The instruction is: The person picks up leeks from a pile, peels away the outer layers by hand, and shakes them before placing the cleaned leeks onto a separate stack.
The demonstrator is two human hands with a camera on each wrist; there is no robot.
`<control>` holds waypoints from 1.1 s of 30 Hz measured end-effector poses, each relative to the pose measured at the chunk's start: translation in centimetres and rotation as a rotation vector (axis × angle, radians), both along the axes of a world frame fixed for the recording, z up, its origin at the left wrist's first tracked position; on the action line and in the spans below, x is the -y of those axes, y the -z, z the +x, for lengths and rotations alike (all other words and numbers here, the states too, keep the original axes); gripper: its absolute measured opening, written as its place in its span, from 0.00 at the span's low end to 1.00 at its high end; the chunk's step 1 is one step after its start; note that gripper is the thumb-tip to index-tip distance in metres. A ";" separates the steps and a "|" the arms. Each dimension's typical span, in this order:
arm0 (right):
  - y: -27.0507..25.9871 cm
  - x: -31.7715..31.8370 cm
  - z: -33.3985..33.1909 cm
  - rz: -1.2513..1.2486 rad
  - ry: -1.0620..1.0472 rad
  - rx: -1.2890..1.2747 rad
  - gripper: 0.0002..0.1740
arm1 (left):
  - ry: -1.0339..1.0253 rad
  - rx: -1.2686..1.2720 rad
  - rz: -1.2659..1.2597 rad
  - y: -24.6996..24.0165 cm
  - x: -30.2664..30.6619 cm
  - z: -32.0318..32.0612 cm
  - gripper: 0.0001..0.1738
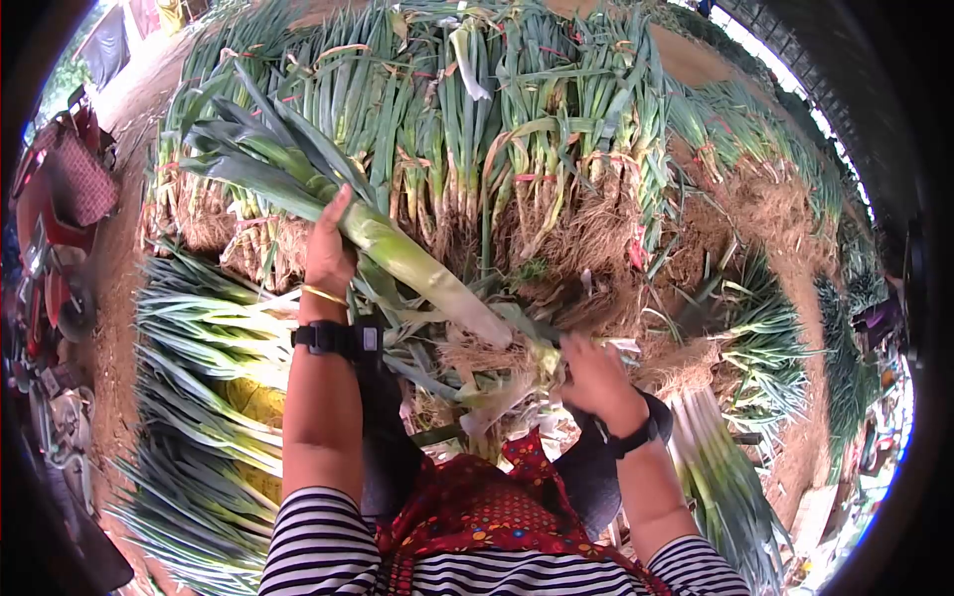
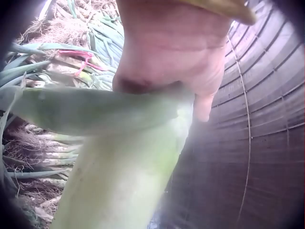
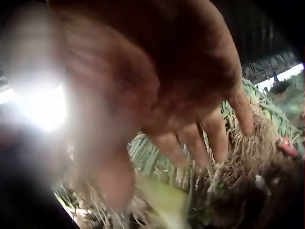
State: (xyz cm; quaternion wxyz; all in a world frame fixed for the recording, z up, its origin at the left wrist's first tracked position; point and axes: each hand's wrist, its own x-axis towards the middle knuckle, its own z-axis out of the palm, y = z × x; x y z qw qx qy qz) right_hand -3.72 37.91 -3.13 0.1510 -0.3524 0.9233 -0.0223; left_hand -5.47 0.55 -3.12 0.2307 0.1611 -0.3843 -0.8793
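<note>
Outdoor setting, bare earth ground (image 1: pixel 119 298), daylight. Person in striped sleeves (image 1: pixel 318 536) and a red patterned apron (image 1: pixel 487 507), with a black strap on each wrist. Left hand (image 1: pixel 328 253) sits at 10 o'clock from frame centre, its fingers closed round the pale green shaft of a large leek (image 1: pixel 417 268). The left wrist view confirms this: the hand (image 2: pixel 171 52) wraps the leek (image 2: pixel 124 167) from above. The leek lies in the air on a diagonal, with its dark leaf fan toward 10 o'clock and its white root end toward 4 o'clock, above the piles. Right hand (image 1: pixel 594 377) is at 5 o'clock, at the leek's root end. In the right wrist view its fingers (image 3: pixel 217 138) hang loosely straight and spread, gripping nothing; contact with the leek cannot be told. A wall of bundled green onions (image 1: pixel 517 109) stands at 12 o'clock, tops away from the person, with soil-caked roots (image 1: pixel 576 238) facing the person and red ties on several bundles. Trimmed stalks (image 1: pixel 199 328) are heaped at 9 o'clock, reaching down to 7 o'clock. More bundles (image 1: pixel 755 348) lie at 3 to 4 o'clock. A red vehicle (image 1: pixel 55 199), partly cut off, is at the 9 o'clock edge. A dark slatted screen (image 1: pixel 795 60) is at 1 o'clock, and ribbed dark slats (image 2: pixel 257 143) fill the 3 o'clock side of the left wrist view.
</note>
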 end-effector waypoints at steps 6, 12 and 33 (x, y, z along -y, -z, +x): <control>-1.1 10.8 -4.3 -0.794 0.128 -0.031 0.33 | 0.051 -0.100 -0.062 -0.3 -3.9 -1.1 0.31; -1.7 17.8 -5.7 -1.176 0.240 0.090 0.16 | 0.163 -0.178 -0.035 -1.6 -7.3 -1.2 0.26; -3.1 13.3 -2.5 -1.631 0.436 0.429 0.08 | 0.496 -0.386 0.067 -0.5 -7.3 -0.8 0.38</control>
